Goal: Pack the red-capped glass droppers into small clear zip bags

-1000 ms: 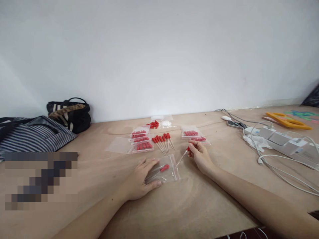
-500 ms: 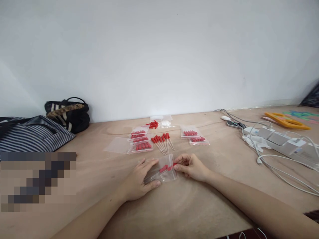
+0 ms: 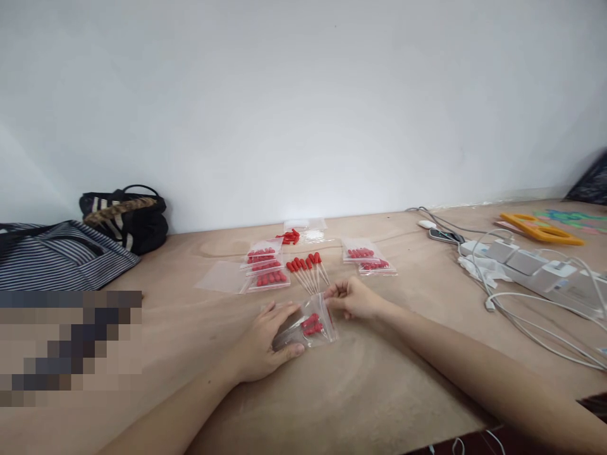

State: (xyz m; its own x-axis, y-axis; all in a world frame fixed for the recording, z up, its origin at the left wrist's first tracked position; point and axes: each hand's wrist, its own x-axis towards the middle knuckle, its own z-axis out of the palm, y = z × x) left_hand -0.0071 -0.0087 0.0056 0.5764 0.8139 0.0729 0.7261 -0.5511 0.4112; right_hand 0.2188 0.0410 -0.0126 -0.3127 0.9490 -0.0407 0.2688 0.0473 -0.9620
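A clear zip bag [image 3: 308,341] lies on the table in front of me with several red rubber-like tips [image 3: 312,325] inside. My left hand [image 3: 268,341] rests flat over the bag's left end, thumb and fingers spread along it. At the upper right corner, by the zip strip, my right hand [image 3: 348,298] has its thumb and forefinger pinched on the bag's edge. Just beyond the bag, several pale sticks with red tips [image 3: 306,268] lie fanned out.
Filled zip bags [image 3: 268,278] are stacked at centre left, more filled bags [image 3: 363,253] at centre right. Loose red pieces [image 3: 290,237] lie behind. A power strip [image 3: 545,278] with white cables [image 3: 512,316] is on the right; a striped bag [image 3: 66,256] and black bag [image 3: 128,218] are left.
The red piece at the bag's mouth is now inside with the others. My right hand has moved up to the bag's upper right corner; my left hand has stayed in place.
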